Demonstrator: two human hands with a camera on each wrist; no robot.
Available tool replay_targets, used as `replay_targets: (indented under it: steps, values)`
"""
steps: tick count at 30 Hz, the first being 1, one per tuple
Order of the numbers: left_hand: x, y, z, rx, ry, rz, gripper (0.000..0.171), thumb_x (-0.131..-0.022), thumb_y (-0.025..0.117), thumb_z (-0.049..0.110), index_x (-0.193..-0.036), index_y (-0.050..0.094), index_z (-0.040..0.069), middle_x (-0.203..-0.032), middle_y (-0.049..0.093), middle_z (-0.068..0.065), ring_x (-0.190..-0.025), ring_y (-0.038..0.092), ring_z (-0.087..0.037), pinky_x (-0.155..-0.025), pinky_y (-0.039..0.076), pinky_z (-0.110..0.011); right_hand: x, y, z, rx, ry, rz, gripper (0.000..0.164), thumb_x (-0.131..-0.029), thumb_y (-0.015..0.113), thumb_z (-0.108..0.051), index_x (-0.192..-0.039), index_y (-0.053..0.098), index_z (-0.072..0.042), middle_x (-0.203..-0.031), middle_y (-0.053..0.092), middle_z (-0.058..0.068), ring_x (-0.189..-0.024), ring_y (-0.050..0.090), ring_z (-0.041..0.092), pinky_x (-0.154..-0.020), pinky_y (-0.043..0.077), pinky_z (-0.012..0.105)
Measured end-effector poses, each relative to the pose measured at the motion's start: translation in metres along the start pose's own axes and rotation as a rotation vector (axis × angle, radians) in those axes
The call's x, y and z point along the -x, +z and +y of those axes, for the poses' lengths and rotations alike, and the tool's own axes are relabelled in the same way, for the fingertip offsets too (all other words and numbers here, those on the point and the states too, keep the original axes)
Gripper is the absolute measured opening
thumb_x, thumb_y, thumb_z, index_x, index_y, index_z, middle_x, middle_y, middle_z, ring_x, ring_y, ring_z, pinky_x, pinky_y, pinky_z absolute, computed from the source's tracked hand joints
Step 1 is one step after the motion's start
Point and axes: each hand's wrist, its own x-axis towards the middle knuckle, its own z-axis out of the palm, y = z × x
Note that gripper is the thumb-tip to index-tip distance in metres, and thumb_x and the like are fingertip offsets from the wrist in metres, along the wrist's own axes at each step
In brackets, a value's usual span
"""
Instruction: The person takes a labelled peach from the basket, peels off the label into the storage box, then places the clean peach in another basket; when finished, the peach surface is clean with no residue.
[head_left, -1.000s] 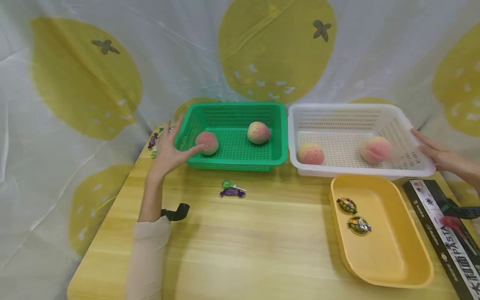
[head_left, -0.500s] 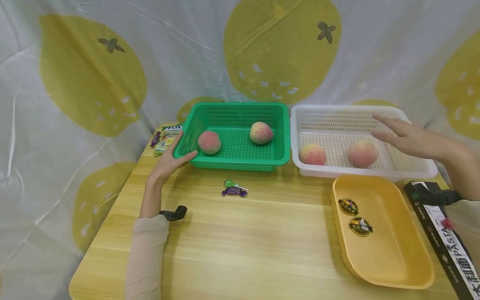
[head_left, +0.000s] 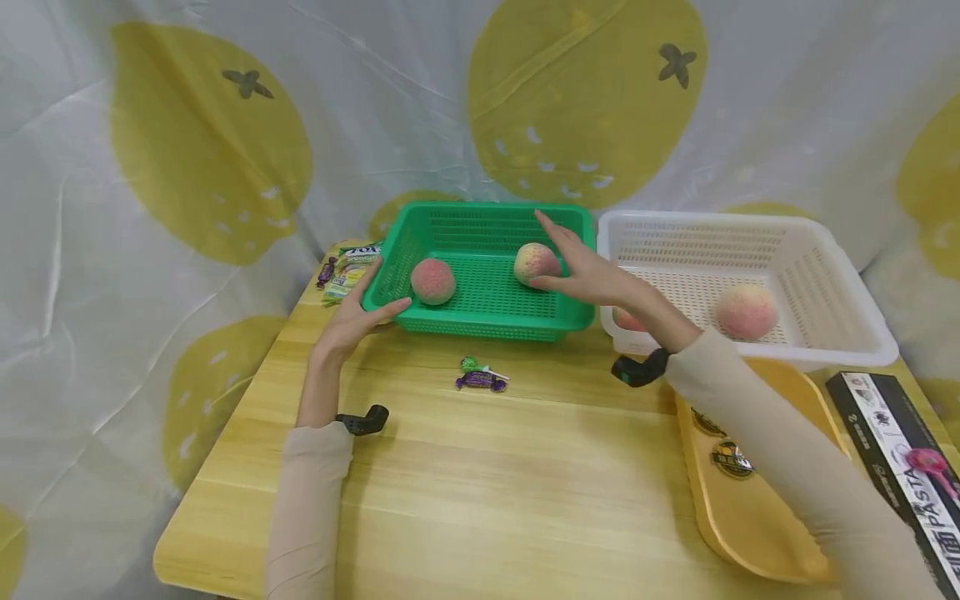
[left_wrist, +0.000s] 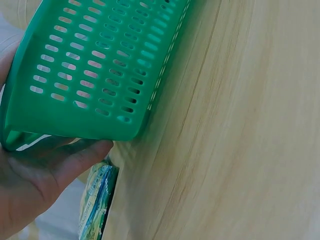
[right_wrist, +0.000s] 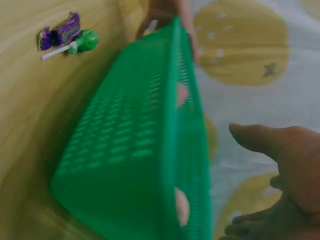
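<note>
In the head view a green slotted plastic basket [head_left: 480,325] stands at the back of the table, holding a pink peach [head_left: 432,282] and a yellow-pink peach [head_left: 536,263]. My left hand [head_left: 352,321] grips its left end at the front corner, thumb along the front and fingers on the end wall. The left wrist view shows a finger tucked beneath the rim [left_wrist: 70,134]. Over the basket's right half, my right hand [head_left: 592,271] hovers with spread fingers and thumb, overlapping the yellow-pink peach. That hand [right_wrist: 300,175] appears apart from the basket in the right wrist view.
Right of the green basket, a white basket [head_left: 855,292] holds peaches [head_left: 746,312], one partly behind my right arm. A yellow tray [head_left: 708,517] and a pasta box [head_left: 892,450] lie at right. A candy [head_left: 480,381] and lollipop [head_left: 470,364] lie in front; a snack packet [head_left: 348,271] at left.
My left hand has come down onto the green basket's left end. My right hand has left the white basket's right end and swept left over the green basket. One peach in the white basket has shifted.
</note>
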Motion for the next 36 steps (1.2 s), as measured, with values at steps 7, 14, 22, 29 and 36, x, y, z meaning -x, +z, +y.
replay_targets:
  steps: [7,14,22,29,36]
  values:
    - [-0.006,-0.004,-0.009,0.025,0.008,0.01,0.098,-0.096,0.075,0.026,-0.166,0.008,0.041,-0.176,-0.011,0.002,-0.158,0.024,-0.036,-0.117,0.04,-0.062,-0.051,0.037,0.023,-0.042,0.11,0.041,0.083,-0.105,0.06,-0.022,-0.168,0.007,-0.013,-0.17,0.0,0.033,-0.16,0.001,0.047,-0.123,0.026,0.066]
    - [-0.013,-0.007,-0.021,0.035,0.024,0.014,0.095,-0.098,0.073,0.027,-0.164,0.008,0.048,-0.176,-0.009,0.003,-0.151,0.038,-0.038,-0.117,0.041,-0.061,-0.061,0.046,0.033,0.016,0.146,0.101,0.06,-0.105,0.055,-0.015,-0.161,0.034,-0.003,-0.163,0.029,0.032,-0.153,0.026,0.046,-0.121,0.031,0.06]
    - [-0.001,-0.001,-0.002,0.018,0.006,0.013,0.097,-0.096,0.074,0.026,-0.167,0.008,0.038,-0.176,-0.01,0.0,-0.16,0.017,-0.035,-0.118,0.039,-0.063,-0.061,0.051,0.027,0.143,0.22,0.239,0.048,-0.099,0.07,-0.022,-0.144,0.061,-0.006,-0.141,0.054,0.029,-0.137,0.04,0.044,-0.114,0.036,0.055]
    - [0.002,0.0,0.0,0.015,0.003,0.015,0.097,-0.097,0.074,0.025,-0.167,0.009,0.037,-0.176,-0.011,0.0,-0.161,0.013,-0.035,-0.119,0.038,-0.062,-0.062,0.055,0.026,0.175,0.27,0.248,0.068,-0.09,0.082,-0.032,-0.146,0.058,-0.002,-0.143,0.047,0.03,-0.132,0.043,0.045,-0.11,0.043,0.055]
    - [-0.012,-0.005,-0.017,0.003,0.015,0.033,0.096,-0.096,0.075,0.03,-0.165,0.009,0.046,-0.176,-0.01,0.004,-0.161,0.013,-0.033,-0.12,0.037,-0.061,-0.064,0.056,0.028,0.088,0.213,0.148,0.061,-0.092,0.08,-0.024,-0.144,0.055,-0.005,-0.145,0.051,0.029,-0.135,0.045,0.046,-0.112,0.041,0.058]
